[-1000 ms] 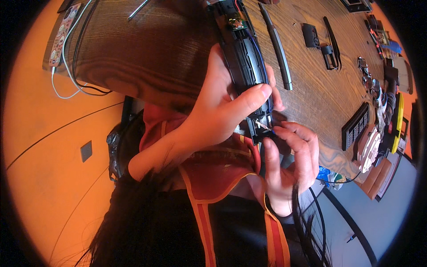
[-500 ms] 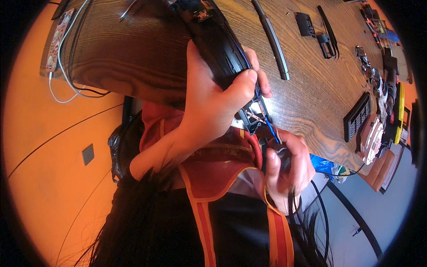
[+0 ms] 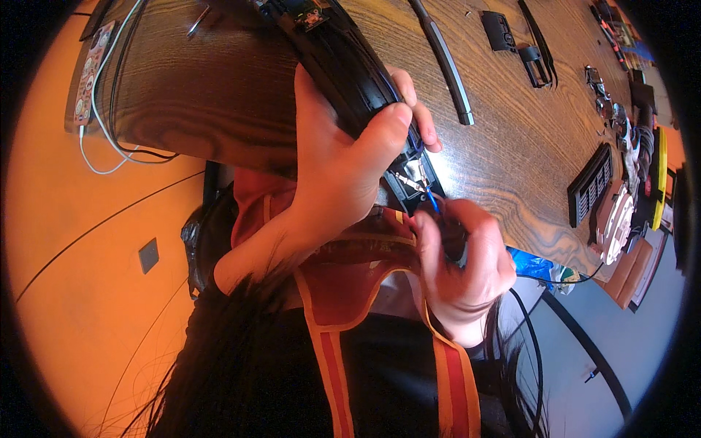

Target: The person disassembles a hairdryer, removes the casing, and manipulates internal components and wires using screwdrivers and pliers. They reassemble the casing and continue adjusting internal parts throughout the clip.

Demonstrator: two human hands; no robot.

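My left hand (image 3: 332,160) is wrapped around a long black plastic housing (image 3: 342,69), its thumb pressed on the top side. The housing lies slanted across the near table edge. At its far end a small circuit board (image 3: 307,18) shows. Its near end is an open compartment with bare metal contacts (image 3: 412,177). A thin blue wire (image 3: 434,202) runs from there to my right hand (image 3: 475,255), whose thumb and forefinger close on it just beyond the compartment. Whatever else sits in the right palm is dark and partly hidden.
On the wooden table (image 3: 511,168) lie a dark pen-like stick (image 3: 445,62), black plastic parts (image 3: 499,31) and a black slotted piece (image 3: 590,184). Further right stands a pale round object (image 3: 615,225) amid clutter. A power strip (image 3: 93,73) with cables lies at the left edge.
The housing's near end has turned slightly, showing the contacts more fully. My right hand has moved up and left, closer to the compartment. My left hand keeps its hold.
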